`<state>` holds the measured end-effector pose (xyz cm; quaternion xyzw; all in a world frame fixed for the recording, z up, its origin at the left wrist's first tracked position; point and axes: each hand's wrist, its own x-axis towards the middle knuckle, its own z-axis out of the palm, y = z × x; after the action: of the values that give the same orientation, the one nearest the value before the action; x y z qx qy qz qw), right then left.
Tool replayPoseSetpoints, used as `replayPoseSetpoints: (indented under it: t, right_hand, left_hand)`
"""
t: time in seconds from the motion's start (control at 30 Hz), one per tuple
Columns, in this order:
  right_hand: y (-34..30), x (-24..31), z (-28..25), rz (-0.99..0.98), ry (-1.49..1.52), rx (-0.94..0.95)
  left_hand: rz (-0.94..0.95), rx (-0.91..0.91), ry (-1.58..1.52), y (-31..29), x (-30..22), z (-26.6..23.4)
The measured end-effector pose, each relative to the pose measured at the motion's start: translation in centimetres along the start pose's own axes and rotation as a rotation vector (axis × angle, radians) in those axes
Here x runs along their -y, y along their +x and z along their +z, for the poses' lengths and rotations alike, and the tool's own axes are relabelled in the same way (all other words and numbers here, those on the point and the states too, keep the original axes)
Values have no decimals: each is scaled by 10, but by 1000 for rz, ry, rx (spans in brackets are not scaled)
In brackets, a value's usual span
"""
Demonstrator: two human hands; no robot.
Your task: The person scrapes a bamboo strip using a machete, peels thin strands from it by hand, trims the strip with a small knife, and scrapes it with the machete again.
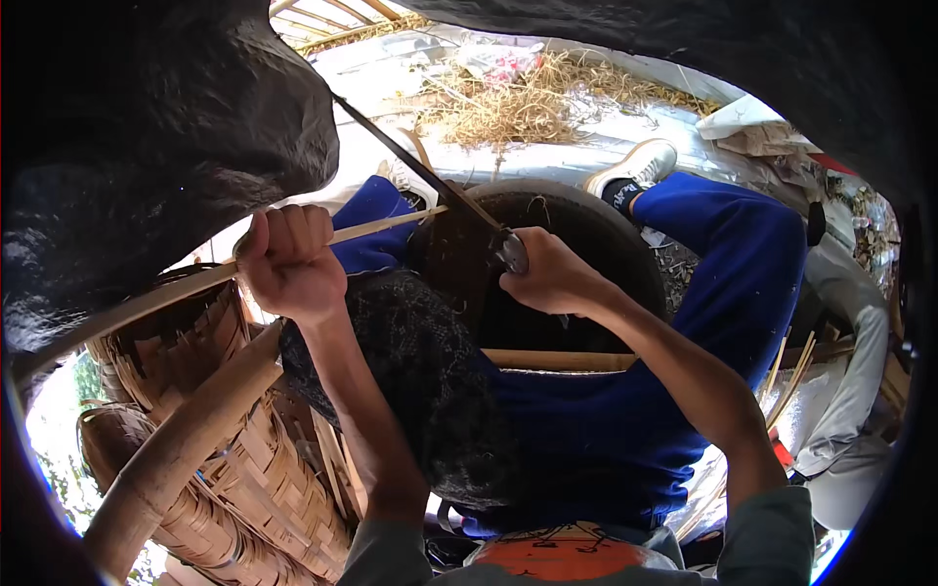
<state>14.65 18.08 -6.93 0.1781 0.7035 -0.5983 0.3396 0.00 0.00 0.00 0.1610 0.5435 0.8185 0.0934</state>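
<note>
White lettering marks the black sock (pixel 622 198) above the right one of two pale shoes (pixel 635 164). One long, narrow, straw-coloured bamboo-like strip (pixel 381 227) slants from the left edge to the middle of the scene, the left hand (pixel 291 264) curled in a fist around it; its tip lies just beside one long, thin, dark-bladed knife (pixel 422 168), whose handle the right hand (pixel 555 273) grips with wrapped fingers, contact between blade and strip being unclear.

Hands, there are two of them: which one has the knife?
The right hand: its fingers wrap the handle of the knife, while the left hand grips a pale strip.
</note>
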Motion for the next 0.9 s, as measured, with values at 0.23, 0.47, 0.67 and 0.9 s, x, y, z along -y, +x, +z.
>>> replayPoseSetpoints:
  t: [0.23,0.47,0.67,0.9]
  right_hand:
    - [17,-55,30,-8,101,-108]
    - [-4,-30,34,-68,269,-140]
    - [8,-35,20,-149,113,-110]
    - [14,-68,30,40,53,-101]
  left_hand:
    - [64,37,13,1,16,14]
    - [66,-185,35,3,0,12]
    - [94,-244,157,1,6,15]
    - [99,-297,120,0,10,20]
